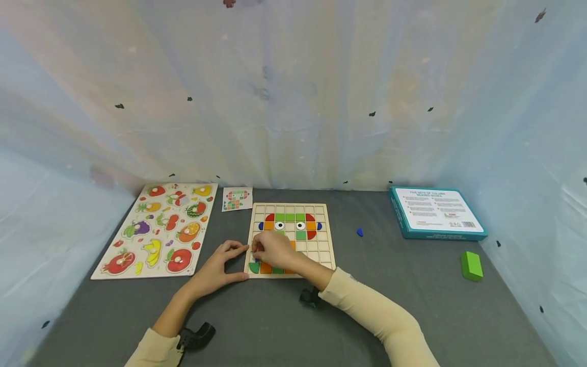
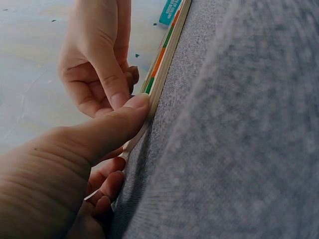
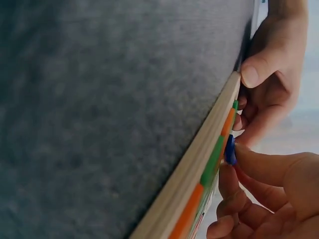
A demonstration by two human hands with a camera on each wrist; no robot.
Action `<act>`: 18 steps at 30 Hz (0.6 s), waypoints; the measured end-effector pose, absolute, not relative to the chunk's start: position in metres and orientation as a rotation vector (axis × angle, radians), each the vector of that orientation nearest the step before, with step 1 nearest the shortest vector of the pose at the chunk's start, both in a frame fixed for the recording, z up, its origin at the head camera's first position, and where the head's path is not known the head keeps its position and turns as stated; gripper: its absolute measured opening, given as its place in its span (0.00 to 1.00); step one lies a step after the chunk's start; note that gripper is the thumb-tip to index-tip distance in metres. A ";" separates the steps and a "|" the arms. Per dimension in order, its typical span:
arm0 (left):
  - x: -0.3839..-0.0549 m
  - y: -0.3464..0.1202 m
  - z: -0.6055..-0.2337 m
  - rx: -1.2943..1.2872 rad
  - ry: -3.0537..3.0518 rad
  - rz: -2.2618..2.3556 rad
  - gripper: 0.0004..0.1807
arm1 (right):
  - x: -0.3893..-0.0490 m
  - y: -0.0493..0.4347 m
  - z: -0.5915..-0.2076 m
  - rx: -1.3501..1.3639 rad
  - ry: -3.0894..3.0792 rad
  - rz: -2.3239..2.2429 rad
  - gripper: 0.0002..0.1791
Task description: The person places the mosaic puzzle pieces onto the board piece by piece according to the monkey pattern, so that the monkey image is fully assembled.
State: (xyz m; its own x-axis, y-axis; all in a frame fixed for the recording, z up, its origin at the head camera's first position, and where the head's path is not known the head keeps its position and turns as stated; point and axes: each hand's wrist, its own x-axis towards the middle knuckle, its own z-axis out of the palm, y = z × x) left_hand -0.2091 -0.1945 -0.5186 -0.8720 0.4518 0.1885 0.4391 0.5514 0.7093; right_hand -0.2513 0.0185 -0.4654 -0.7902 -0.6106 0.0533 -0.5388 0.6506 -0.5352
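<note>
A wooden grid board [image 1: 329, 247] lies flat, with red, orange, green and blue pieces and two eye tiles set in its squares. My right hand [image 1: 274, 250] is over the board's lower left part. Its thumb and index finger pinch a small blue piece [image 3: 230, 149] just above the row of green and orange pieces. My left hand [image 1: 214, 270] rests at the board's left edge, thumb on the near left corner and index finger touching farther up the side. In the left wrist view, the left thumb [image 2: 122, 117] partly covers the right hand's fingertips.
A small pattern card [image 1: 237, 199] lies behind the board, and a fruit puzzle board [image 1: 158, 232] stretches out to the left. Right of the grid are a loose blue piece [image 1: 359, 232], a teal box [image 1: 437, 214] and a green block [image 1: 471, 266]. Plastic sheeting encloses the table.
</note>
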 end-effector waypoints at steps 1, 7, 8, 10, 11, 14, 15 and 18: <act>-0.209 -0.195 -0.518 0.793 2.752 1.253 0.40 | -0.251 0.018 -0.466 -0.960 2.754 -0.798 0.04; -0.210 -0.194 -0.519 0.806 2.763 1.244 0.39 | -0.243 0.029 -0.461 -1.092 2.888 -0.660 0.05; -0.210 -0.194 -0.520 0.804 2.764 1.245 0.39 | -0.241 0.033 -0.460 -1.162 2.905 -0.608 0.06; -0.210 -0.194 -0.520 0.801 2.766 1.250 0.39 | -0.237 0.044 -0.459 -1.329 2.932 -0.424 0.11; -0.210 -0.194 -0.520 0.803 2.767 1.249 0.39 | -0.235 0.049 -0.458 -1.405 2.929 -0.314 0.13; -0.210 -0.194 -0.521 0.802 2.764 1.255 0.39 | -0.228 0.064 -0.457 -1.548 2.845 -0.051 0.23; -0.210 -0.194 -0.521 0.800 2.766 1.250 0.40 | -0.226 0.067 -0.457 -1.560 2.812 0.009 0.26; -0.210 -0.194 -0.522 0.786 2.765 1.255 0.40 | -0.220 0.073 -0.460 -1.536 2.741 0.075 0.31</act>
